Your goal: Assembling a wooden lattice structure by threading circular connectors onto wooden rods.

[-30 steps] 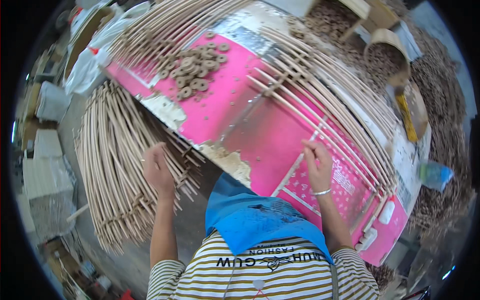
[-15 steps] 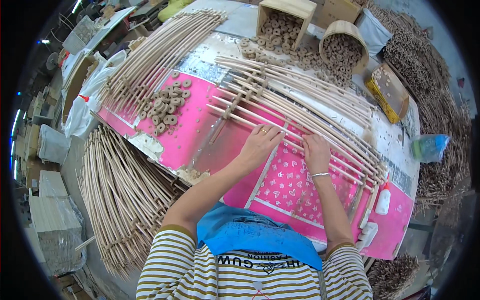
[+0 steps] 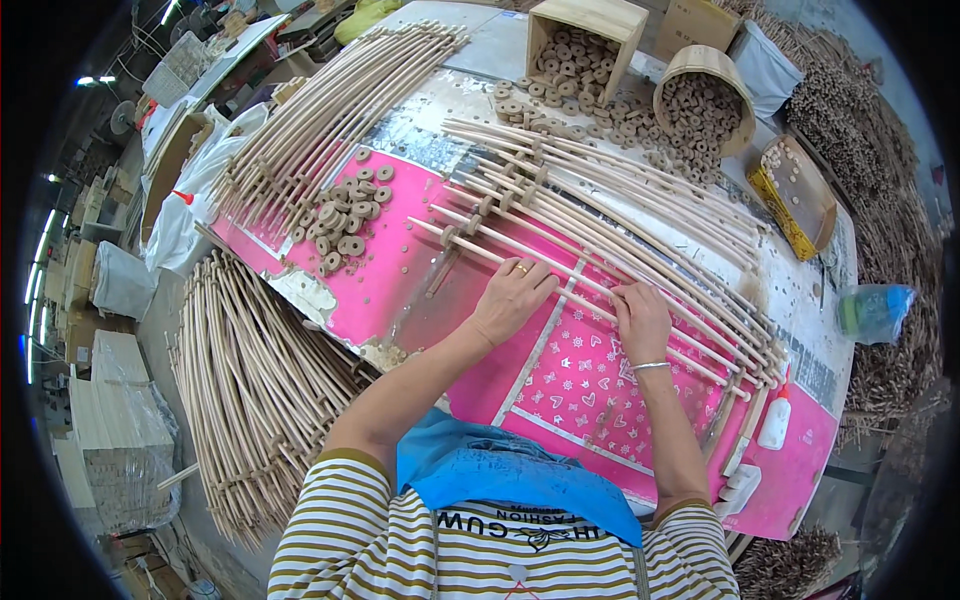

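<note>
My left hand (image 3: 513, 300) is closed on the nearest of several pale wooden rods (image 3: 586, 306). To its right, my right hand (image 3: 642, 322) has its fingers closed over the same rod, close against the neighbouring one; its exact fingertip contact is hidden. A round wooden disc (image 3: 447, 238) is threaded on the near rod towards its left end, apart from the disc (image 3: 475, 224) on the rod behind. Farther back lie more parallel rods (image 3: 650, 215), some also carrying discs.
Loose discs (image 3: 340, 215) are heaped on the pink table cover (image 3: 400, 300). A square wooden box (image 3: 632, 25) and a wooden bucket (image 3: 745, 110) spill discs at the back. Rod bundles lie far left (image 3: 330, 110) and below the left edge (image 3: 250, 390). A glue bottle (image 3: 774, 422) is at right.
Both hands have shifted slightly towards me and left with the near rod. Its disc now stands apart from the neighbouring rod's disc. The whole view has shifted a little.
</note>
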Demonstrator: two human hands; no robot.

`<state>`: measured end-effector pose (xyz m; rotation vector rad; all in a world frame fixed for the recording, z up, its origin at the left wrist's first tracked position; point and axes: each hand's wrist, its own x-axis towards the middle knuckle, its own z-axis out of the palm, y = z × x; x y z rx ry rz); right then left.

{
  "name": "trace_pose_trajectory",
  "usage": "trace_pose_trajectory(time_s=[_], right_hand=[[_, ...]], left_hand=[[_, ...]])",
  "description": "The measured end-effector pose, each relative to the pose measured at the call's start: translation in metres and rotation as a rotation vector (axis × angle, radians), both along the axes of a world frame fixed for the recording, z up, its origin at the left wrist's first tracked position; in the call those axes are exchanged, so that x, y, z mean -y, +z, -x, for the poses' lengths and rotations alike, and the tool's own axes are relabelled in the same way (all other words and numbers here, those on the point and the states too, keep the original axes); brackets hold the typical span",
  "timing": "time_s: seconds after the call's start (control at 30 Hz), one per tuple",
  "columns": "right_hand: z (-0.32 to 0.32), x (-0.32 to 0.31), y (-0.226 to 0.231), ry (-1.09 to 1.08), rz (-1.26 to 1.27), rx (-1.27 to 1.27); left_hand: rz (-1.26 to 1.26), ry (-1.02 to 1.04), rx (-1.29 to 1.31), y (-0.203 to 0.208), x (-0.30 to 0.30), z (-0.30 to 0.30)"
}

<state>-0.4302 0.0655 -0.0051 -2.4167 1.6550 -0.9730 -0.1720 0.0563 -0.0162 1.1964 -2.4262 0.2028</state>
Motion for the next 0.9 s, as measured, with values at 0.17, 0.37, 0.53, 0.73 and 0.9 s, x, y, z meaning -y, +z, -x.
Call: trace_pose_trajectory(time_s=[0.17, 0.37, 0.53, 0.73, 0.9], right_hand=[[0.001, -0.004, 0.003, 0.029, -0.047, 0.061], [0.004, -0.018, 0.011, 0.107, -0.054, -0.02], [0.002, -0.021, 0.006, 0.123, 0.023, -0.015], [-0.007, -0.048, 0.046, 0.164, 0.076, -0.021], [-0.047, -0.05, 0.11, 0.339, 0.096, -0.099]], left_hand=[[0.114, 0.01, -0.06, 0.004, 0.004, 0.0], [0.031, -0.072, 0.017, 0.001, 0.016, 0.001], [0.158, -0.126, 0.066, 0.001, 0.023, -0.002], [0.186, -0.149, 0.038, 0.038, -0.012, -0.019], [0.154, 0.046, -0.014, 0.092, -0.073, -0.066]])
